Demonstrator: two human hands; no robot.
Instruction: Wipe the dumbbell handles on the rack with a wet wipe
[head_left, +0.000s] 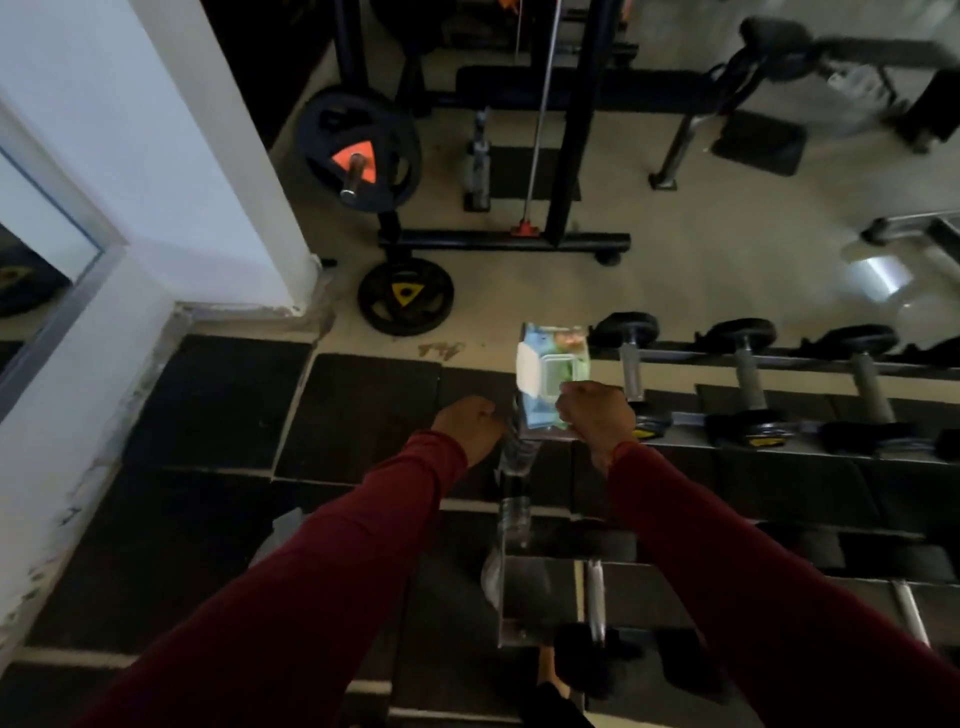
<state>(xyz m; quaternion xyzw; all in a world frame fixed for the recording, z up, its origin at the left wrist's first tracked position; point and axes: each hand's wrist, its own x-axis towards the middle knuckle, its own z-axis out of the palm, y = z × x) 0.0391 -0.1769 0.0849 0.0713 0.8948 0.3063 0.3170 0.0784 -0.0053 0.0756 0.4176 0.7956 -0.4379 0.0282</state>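
Gym rack (675, 418) carries three dumbbells (631, 371); right hand (597, 415) grips wipe pack (553, 376), left hand (470, 423) curls empty.

One head view only, wide-angle; looks forward and steeply down from above; near the hands (530, 421) and the rack (675, 415) end; floor (701, 270) and gym gear lie farther off.

wipes pack (555, 382): printed colours, green and blue; lettering blurred, unreadable.
near dumbbell ends (648, 432): yellow marks, too small to read.
left plate (358, 148): orange triangle, no legible text.
floor plate (405, 297): yellow triangle, no legible text.
readable text: none.
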